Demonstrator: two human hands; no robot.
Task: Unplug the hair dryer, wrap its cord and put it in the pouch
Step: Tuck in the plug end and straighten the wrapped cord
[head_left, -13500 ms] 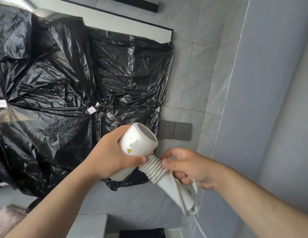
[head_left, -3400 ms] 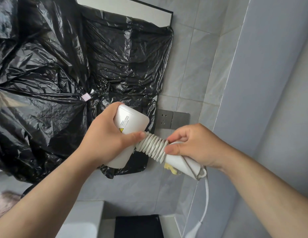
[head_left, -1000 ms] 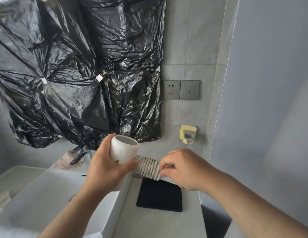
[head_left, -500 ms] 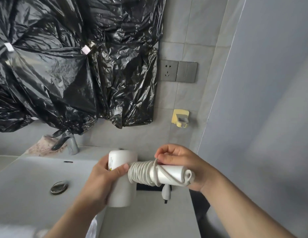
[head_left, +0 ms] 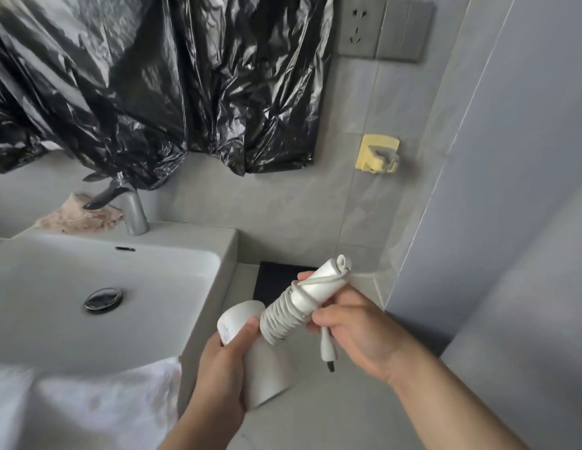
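I hold the white hair dryer point(head_left: 267, 362) over the grey counter. My left hand point(head_left: 223, 368) grips its barrel. The white cord point(head_left: 281, 315) is coiled tightly around the handle, and my right hand point(head_left: 354, 329) holds the handle and the last loop of cord. The plug point(head_left: 327, 352) dangles free below my right fingers. A black pouch point(head_left: 273, 279) lies flat on the counter behind the dryer, partly hidden by it. The wall socket point(head_left: 358, 26) at the top has nothing plugged in.
A white sink point(head_left: 98, 287) with a chrome tap point(head_left: 127, 203) fills the left. Black plastic sheeting point(head_left: 153, 86) covers the wall above it. A yellow wall hook point(head_left: 379, 154) sits on the tiles. A grey partition point(head_left: 510, 190) closes the right side. White cloth point(head_left: 88, 404) hangs at the sink's front.
The view has tilted down toward the counter. The handle now points up and right instead of sideways, with my right hand lower on it. The plug still hangs loose.
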